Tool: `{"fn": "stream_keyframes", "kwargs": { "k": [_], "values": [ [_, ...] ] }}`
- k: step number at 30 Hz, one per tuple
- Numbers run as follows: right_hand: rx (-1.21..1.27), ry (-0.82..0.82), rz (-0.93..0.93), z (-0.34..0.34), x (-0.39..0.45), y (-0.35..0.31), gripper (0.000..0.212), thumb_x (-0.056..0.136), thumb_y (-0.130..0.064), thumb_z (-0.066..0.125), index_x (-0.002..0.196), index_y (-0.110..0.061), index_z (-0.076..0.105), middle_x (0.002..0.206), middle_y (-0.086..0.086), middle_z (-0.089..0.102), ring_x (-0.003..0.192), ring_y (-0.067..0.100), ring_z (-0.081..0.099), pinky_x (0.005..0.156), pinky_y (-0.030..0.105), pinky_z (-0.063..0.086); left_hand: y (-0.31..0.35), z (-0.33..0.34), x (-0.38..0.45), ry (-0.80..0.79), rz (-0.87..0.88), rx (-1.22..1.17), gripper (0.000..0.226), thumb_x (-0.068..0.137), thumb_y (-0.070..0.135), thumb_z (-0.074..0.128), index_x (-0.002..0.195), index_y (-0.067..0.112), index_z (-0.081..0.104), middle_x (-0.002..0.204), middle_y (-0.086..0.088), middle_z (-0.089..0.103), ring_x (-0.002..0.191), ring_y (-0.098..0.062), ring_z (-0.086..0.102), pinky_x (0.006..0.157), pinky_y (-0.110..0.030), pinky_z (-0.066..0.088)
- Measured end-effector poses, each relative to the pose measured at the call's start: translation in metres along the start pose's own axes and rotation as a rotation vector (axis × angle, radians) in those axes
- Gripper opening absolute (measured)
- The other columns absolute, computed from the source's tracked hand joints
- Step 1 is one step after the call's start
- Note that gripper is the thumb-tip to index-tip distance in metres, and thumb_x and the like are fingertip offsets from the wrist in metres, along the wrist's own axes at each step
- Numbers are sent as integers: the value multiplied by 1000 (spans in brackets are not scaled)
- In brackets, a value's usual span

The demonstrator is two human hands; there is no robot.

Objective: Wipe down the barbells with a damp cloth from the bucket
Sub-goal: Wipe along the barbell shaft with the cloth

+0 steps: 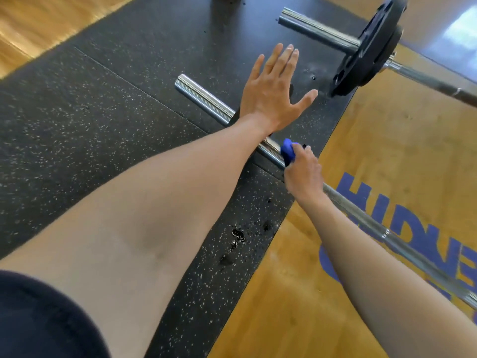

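Note:
A chrome barbell point(204, 99) lies on the floor and runs from the upper middle down to the right edge. My left hand point(273, 91) is stretched out flat, fingers spread, over the black plate on this bar, which it mostly hides. My right hand point(303, 174) grips a blue cloth point(288, 151) wrapped around the bar's shaft just right of the plate. A second barbell point(317, 29) with a black weight plate point(369, 47) lies farther back at the upper right. No bucket is in view.
Black speckled rubber matting point(116, 125) covers the floor under the bar ends, with dark wet spots point(238, 235) near its edge. A wooden platform point(374, 140) with blue lettering lies to the right. Light wooden flooring point(38, 24) shows at the upper left.

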State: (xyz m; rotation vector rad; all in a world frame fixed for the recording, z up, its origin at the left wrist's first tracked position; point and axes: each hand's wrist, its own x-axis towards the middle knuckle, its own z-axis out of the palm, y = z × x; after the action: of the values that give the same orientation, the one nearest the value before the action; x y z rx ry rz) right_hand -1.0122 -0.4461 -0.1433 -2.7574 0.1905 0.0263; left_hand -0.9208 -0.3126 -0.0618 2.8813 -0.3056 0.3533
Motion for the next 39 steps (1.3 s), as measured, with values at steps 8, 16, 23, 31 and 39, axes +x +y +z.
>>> {"fn": "stream_keyframes", "kwargs": {
  "k": [8,16,23,31,39],
  "values": [
    [-46,57,-100,5,-3,6,57,86,7,51,142,-7,51,139,27,48,129,44,46,98,45,45,9,6,37,-14,-24,-97,89,95,74,28,162,16,23,169,-1,21,157,-16,9,128,-39,5],
    [-3,128,-99,20,-18,3,67,87,9,56,151,-7,45,160,28,27,148,44,24,118,49,32,15,13,58,-10,-41,-149,87,95,72,36,160,15,29,167,-1,27,157,-15,15,128,-38,9],
    [101,130,54,15,1,-9,58,90,11,50,145,-7,50,154,25,36,145,44,30,110,48,39,15,17,67,-1,-39,-174,85,95,71,39,159,16,30,167,-1,28,156,-16,16,127,-38,12],
    [133,94,112,9,30,3,48,86,9,41,126,-9,61,115,18,58,102,36,53,78,41,40,14,14,60,30,-40,-154,82,95,68,43,157,16,35,165,-2,32,155,-16,21,127,-38,15],
    [102,114,29,17,2,2,54,85,13,49,135,-5,60,131,19,56,123,39,49,96,42,44,10,12,47,30,-32,-100,81,95,67,41,157,15,35,165,-2,32,155,-17,21,127,-38,14]
  ]
}}
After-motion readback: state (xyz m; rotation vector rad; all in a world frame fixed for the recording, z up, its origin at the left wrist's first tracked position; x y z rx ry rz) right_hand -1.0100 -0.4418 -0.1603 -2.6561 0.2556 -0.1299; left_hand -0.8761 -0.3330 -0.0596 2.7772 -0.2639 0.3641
